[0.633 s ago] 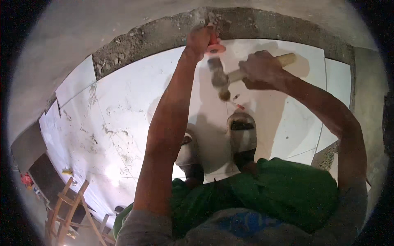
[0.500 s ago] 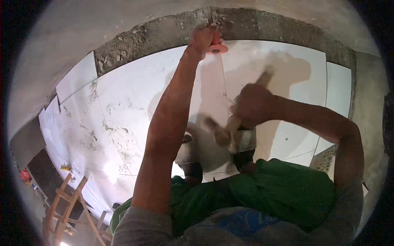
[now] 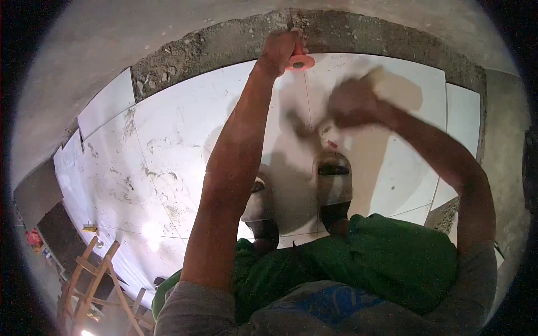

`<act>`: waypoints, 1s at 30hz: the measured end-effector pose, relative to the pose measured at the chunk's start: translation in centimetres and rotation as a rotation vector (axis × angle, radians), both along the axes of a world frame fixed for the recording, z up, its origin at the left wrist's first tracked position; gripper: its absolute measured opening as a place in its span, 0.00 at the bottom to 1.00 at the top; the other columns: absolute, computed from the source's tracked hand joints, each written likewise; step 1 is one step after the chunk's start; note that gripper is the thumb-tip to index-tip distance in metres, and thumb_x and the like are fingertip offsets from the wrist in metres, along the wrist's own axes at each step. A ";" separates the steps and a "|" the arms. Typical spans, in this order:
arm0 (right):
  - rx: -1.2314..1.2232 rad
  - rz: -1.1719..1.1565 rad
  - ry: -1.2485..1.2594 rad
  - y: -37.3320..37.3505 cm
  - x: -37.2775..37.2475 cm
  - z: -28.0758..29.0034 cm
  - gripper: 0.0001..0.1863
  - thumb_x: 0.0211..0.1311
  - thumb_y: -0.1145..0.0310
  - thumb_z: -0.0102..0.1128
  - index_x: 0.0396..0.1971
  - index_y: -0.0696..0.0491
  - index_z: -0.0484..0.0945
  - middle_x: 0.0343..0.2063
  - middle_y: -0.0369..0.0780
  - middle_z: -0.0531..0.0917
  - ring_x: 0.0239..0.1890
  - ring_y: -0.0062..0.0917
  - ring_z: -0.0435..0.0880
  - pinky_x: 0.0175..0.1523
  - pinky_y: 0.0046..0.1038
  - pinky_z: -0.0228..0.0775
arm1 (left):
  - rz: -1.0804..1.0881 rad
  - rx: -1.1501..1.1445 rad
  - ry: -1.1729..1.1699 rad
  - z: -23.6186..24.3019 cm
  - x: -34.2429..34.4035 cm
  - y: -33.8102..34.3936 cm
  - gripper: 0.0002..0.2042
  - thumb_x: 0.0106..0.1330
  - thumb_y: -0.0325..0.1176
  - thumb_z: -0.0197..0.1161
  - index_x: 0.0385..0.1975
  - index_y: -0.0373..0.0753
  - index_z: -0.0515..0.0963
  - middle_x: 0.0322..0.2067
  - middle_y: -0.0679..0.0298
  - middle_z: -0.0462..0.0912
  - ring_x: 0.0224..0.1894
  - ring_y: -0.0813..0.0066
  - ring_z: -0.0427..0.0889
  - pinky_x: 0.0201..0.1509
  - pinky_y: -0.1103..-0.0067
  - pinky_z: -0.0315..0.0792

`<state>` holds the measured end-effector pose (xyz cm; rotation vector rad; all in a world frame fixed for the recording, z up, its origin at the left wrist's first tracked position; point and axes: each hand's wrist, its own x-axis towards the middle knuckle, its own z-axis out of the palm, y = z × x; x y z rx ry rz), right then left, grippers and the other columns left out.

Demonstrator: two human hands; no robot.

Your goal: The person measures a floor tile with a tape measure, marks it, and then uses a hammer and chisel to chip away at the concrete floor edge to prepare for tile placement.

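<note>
At the far edge of the floor tiles, my left hand (image 3: 278,51) is wrapped round a chisel with a round orange hand guard (image 3: 300,63). The guard faces me, and the chisel's blade is hidden by the hand against the rough strip (image 3: 330,35). My right hand (image 3: 352,103), smeared by motion, is closed round a hammer (image 3: 302,127) with a pale handle. The hammer's blurred head hangs over the tiles, nearer to me than the chisel and apart from it.
Large white tiles (image 3: 196,134) with grey smears lie under me. My shoes (image 3: 334,182) stand on them, close below the hammer. A bare wall (image 3: 185,25) curves round the far side beyond the rough strip. At the lower left stands a wooden frame (image 3: 92,274).
My right hand and the hammer have moved up and away from me, uncovering the right shoe. My left hand stays at nearly the same place with the chisel.
</note>
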<state>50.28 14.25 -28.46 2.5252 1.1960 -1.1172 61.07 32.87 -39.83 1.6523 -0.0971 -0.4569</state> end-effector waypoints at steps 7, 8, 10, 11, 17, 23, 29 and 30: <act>0.260 0.016 -0.063 1.0 -3.9 2.2 0.15 0.49 0.55 0.69 0.31 0.51 0.87 0.26 0.47 0.87 0.31 0.44 0.88 0.41 0.48 0.80 | -0.140 0.088 -0.269 0.0 1.4 1.3 0.14 0.69 0.39 0.61 0.26 0.34 0.79 0.26 0.58 0.83 0.28 0.66 0.82 0.33 0.71 0.75; 0.383 0.110 -0.133 0.6 -4.9 1.8 0.15 0.48 0.54 0.70 0.30 0.49 0.87 0.25 0.46 0.86 0.30 0.44 0.88 0.40 0.49 0.79 | -0.213 0.283 -0.548 0.2 1.4 0.9 0.11 0.67 0.36 0.63 0.28 0.34 0.80 0.27 0.57 0.84 0.29 0.67 0.83 0.34 0.71 0.77; 0.220 0.080 -0.103 0.6 -3.1 0.7 0.13 0.45 0.56 0.70 0.29 0.47 0.87 0.23 0.46 0.85 0.30 0.43 0.87 0.38 0.50 0.77 | -0.282 0.498 -0.825 -0.5 1.9 1.6 0.09 0.66 0.34 0.64 0.30 0.33 0.80 0.28 0.56 0.84 0.30 0.67 0.83 0.35 0.71 0.78; 0.174 -0.076 -0.108 1.8 0.3 -0.5 0.12 0.46 0.57 0.69 0.28 0.49 0.87 0.23 0.46 0.85 0.30 0.44 0.87 0.38 0.50 0.77 | -0.266 0.263 -0.506 -2.1 3.0 4.6 0.12 0.64 0.39 0.67 0.36 0.37 0.82 0.33 0.55 0.86 0.36 0.61 0.86 0.42 0.68 0.80; 0.225 -0.434 -0.365 -1.4 2.9 -1.9 0.12 0.49 0.59 0.64 0.27 0.53 0.86 0.26 0.48 0.86 0.33 0.44 0.88 0.39 0.48 0.78 | -0.304 0.572 -0.704 1.2 4.1 1.1 0.15 0.58 0.34 0.74 0.43 0.37 0.83 0.35 0.55 0.87 0.39 0.63 0.87 0.43 0.66 0.82; 0.160 -0.198 -0.160 0.7 -1.3 2.3 0.13 0.47 0.60 0.65 0.31 0.52 0.82 0.25 0.44 0.86 0.34 0.42 0.88 0.43 0.45 0.79 | -0.163 0.166 -0.160 -2.2 3.7 3.3 0.13 0.57 0.31 0.75 0.42 0.39 0.85 0.36 0.55 0.89 0.39 0.57 0.89 0.44 0.67 0.83; 0.226 -0.002 -0.177 -0.5 -1.2 3.0 0.16 0.38 0.57 0.70 0.29 0.48 0.82 0.27 0.39 0.85 0.36 0.38 0.88 0.45 0.45 0.79 | -0.314 0.483 -0.875 -2.3 2.6 2.6 0.12 0.53 0.32 0.75 0.37 0.39 0.84 0.32 0.55 0.88 0.33 0.55 0.88 0.38 0.67 0.82; 0.266 0.111 -0.231 -1.2 -0.8 2.1 0.16 0.38 0.57 0.70 0.29 0.47 0.82 0.27 0.39 0.85 0.36 0.37 0.88 0.45 0.43 0.79 | -0.351 0.572 -0.964 -1.6 2.7 2.0 0.12 0.49 0.34 0.76 0.32 0.39 0.83 0.33 0.55 0.88 0.33 0.57 0.89 0.38 0.66 0.81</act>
